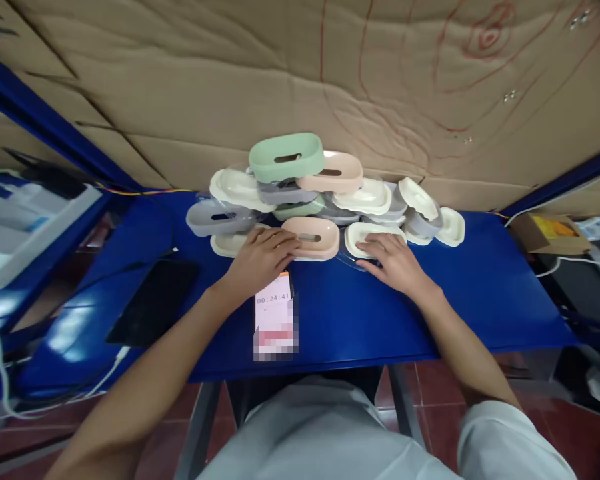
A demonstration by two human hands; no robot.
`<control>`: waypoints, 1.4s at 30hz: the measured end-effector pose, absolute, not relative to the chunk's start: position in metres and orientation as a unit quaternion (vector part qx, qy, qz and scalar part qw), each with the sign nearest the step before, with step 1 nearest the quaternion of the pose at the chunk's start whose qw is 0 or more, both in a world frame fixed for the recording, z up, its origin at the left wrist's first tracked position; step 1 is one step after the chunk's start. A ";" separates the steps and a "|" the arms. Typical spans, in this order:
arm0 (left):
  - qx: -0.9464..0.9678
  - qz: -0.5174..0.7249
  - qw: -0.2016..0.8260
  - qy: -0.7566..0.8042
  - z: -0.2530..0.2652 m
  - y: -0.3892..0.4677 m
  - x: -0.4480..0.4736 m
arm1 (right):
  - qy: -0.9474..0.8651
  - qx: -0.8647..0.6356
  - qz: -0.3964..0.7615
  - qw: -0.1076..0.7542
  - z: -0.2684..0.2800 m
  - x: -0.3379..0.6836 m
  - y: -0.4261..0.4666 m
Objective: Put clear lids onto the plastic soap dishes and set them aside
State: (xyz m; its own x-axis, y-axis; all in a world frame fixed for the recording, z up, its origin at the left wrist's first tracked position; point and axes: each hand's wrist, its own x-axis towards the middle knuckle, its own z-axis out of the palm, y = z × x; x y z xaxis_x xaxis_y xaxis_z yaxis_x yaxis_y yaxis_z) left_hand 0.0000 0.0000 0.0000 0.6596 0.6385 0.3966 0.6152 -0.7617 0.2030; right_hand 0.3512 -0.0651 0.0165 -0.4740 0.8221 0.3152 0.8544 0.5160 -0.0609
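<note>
Everything here is placed by the front pink dish (320, 251), which lies on the blue desk (360, 320) before a heap of other dishes. The step in hand looks like handling the front row of dishes.

The left hand (266, 252) lies palm down just left of the pink dish, its fingers over the left cream dish (225, 245) and reaching the pink one's left end; whether it grips either, I cannot tell. The right hand (390, 260), to the pink dish's right, rests loosely curved on the right cream dish (355, 233), thumb apart at the near side; a firm hold cannot be made out.

Shifting any of these would, I judge, call for closing fingers and thumb on its rim, without nudging the green dish (265, 171) stacked behind the pink one. The phone (274, 313) lies nearer the person than the pink dish.
</note>
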 end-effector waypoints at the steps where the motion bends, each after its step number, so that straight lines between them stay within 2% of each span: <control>1: 0.911 0.232 0.027 0.340 0.001 0.000 0.000 | -0.855 -0.494 -0.060 0.145 0.019 0.354 -0.066; 4: 0.913 0.254 0.033 0.318 0.008 -0.006 0.003 | -0.845 -0.510 -0.089 0.133 0.029 0.360 -0.072; 7: 0.930 0.246 0.042 0.269 0.019 -0.026 0.012 | -0.841 -0.509 -0.080 0.167 0.041 0.359 -0.079; 11: 0.969 0.175 0.030 0.171 0.028 -0.062 0.031 | -0.847 -0.469 -0.037 0.248 0.054 0.355 -0.089; 15: 0.987 0.102 0.014 0.125 0.027 -0.080 0.046 | -0.885 -0.404 0.035 0.226 0.051 0.341 -0.096; 17: 0.982 0.106 0.012 0.155 0.028 -0.083 0.047 | -0.908 -0.366 0.065 0.195 0.042 0.329 -0.098; 22: 0.860 0.179 -0.011 0.477 0.024 -0.105 0.037 | -0.931 -0.325 0.046 0.161 0.021 0.311 -0.099; 25: 0.805 0.187 -0.008 0.563 0.013 -0.122 0.032 | -0.929 -0.329 0.050 0.163 0.018 0.314 -0.097; 32: 0.765 0.253 0.014 0.592 -0.007 -0.121 0.012 | -0.923 -0.332 0.084 0.178 0.012 0.309 -0.098; 37: 0.751 0.244 -0.012 0.614 -0.004 -0.116 -0.016 | -0.897 -0.328 0.164 0.246 0.014 0.296 -0.101; 39: 0.779 0.227 -0.021 0.584 0.003 -0.115 -0.015 | -0.885 -0.361 0.140 0.257 0.015 0.298 -0.097; 42: 0.852 0.194 -0.008 0.486 0.015 -0.100 -0.001 | -0.883 -0.411 0.038 0.222 0.014 0.306 -0.090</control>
State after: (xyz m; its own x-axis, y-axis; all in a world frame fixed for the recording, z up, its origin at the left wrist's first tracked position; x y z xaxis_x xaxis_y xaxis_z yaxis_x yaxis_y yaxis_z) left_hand -0.0011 -0.0998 0.0155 0.4529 0.8249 0.3383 0.8311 -0.5280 0.1748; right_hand 0.3063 -0.0900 0.0144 -0.5636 0.7425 0.3619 0.7090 0.6597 -0.2492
